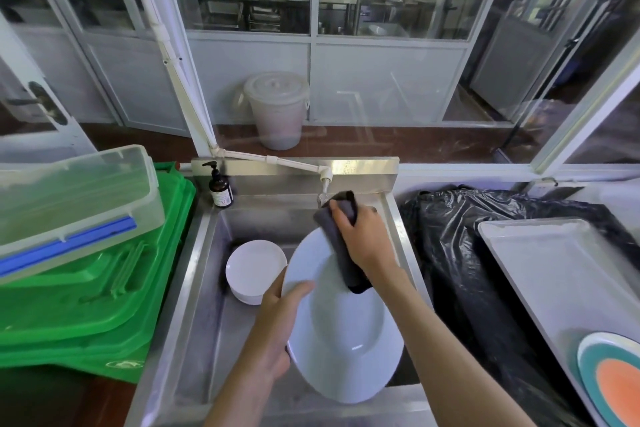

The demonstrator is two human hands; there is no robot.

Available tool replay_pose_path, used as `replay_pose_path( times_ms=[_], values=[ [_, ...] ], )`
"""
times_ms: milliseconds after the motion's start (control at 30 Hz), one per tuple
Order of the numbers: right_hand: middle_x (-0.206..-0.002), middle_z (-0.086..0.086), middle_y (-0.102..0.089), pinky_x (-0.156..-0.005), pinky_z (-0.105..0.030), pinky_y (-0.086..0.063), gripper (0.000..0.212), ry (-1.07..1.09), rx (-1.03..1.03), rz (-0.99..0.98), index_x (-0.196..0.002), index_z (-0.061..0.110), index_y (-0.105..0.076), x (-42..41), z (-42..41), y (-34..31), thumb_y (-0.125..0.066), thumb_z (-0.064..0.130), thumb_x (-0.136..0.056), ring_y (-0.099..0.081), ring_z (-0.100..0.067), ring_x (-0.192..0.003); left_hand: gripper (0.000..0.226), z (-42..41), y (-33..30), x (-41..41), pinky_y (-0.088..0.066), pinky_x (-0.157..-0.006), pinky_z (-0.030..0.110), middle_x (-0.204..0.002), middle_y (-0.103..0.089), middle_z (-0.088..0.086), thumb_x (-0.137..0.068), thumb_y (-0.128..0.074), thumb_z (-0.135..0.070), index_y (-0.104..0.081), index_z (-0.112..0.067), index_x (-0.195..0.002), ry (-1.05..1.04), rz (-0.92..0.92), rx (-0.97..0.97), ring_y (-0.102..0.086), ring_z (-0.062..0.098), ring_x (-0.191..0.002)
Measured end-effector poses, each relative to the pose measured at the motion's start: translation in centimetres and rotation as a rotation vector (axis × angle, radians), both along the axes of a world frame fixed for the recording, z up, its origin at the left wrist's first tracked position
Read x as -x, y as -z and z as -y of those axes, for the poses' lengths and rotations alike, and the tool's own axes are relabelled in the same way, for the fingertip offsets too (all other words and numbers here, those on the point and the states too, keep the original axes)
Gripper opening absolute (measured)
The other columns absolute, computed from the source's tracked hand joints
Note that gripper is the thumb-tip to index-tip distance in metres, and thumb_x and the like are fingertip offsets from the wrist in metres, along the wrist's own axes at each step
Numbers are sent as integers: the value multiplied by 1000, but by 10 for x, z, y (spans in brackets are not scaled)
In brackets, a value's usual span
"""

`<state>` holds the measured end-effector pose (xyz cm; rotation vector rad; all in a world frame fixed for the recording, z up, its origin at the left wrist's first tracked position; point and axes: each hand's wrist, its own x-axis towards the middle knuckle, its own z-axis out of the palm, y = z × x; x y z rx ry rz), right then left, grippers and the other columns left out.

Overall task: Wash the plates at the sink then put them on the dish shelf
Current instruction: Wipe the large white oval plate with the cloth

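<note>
While the left hand [277, 326] is gripping the near-left rim of the large white plate [346, 333], thumb lying across the plate's face and fingers curled behind it, the plate is being held tilted above the steel sink [194, 288]. The right hand [363, 236] is gripping a dark grey cloth [341, 246], fingers curled over its upper part, and is pressing it against the far portion of the plate, just below the tap [323, 189]. A stack of smaller white plates [254, 270] is resting inside the sink, left of the held plate. A brown pump bottle [220, 187] is standing at the sink's far-left corner. A colored plate [613, 374] is lying on a white tray [554, 260] to the right of the sink.
</note>
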<state>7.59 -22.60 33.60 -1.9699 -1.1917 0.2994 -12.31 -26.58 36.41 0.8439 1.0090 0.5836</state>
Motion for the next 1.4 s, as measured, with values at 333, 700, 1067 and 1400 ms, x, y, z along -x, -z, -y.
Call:
replay_pose_path(
  times_ms=[333,700,1067,1400],
  values=[
    [-84,-4,-73,-72,-40,-53,42,-47,-1,86,-96,20,-62,2,-12,-1,-51,60,-100,-67,-28,-78,21,-6,6,1,-58,-83,41,-108,-80,10,-100,-65,-19,-72,-12,-119,-48,32,57,-78,28,-96],
    [-98,-16,-73,-78,-39,-50,56,222,369,-190,-106,8,-69,-32,39,69,-43,58,-104,-68,-37,-94,30,-33,10,25,-58,-91,47,-113,-79,6,-96,-71,-27,-71,-17,-124,-270,31,0,-73,30,-109],
    [-101,8,-72,-82,-36,-53,33,152,21,-242,-120,24,-66,-35,42,14,-76,37,-91,-67,-17,-97,42,-46,14,31,-57,-94,50,-120,-77,5,-92,-70,-35,-68,-21,-131,-336,63,9,-71,30,-113],
    [-98,2,-64,-65,-44,-48,34,-432,-8,115,-105,15,-52,81,47,29,-55,47,-93,-58,-24,-80,25,-37,10,13,-57,-87,42,-109,-79,11,-100,-64,-26,-76,-12,-118,-307,27,-11,-76,31,-103]
  ],
)
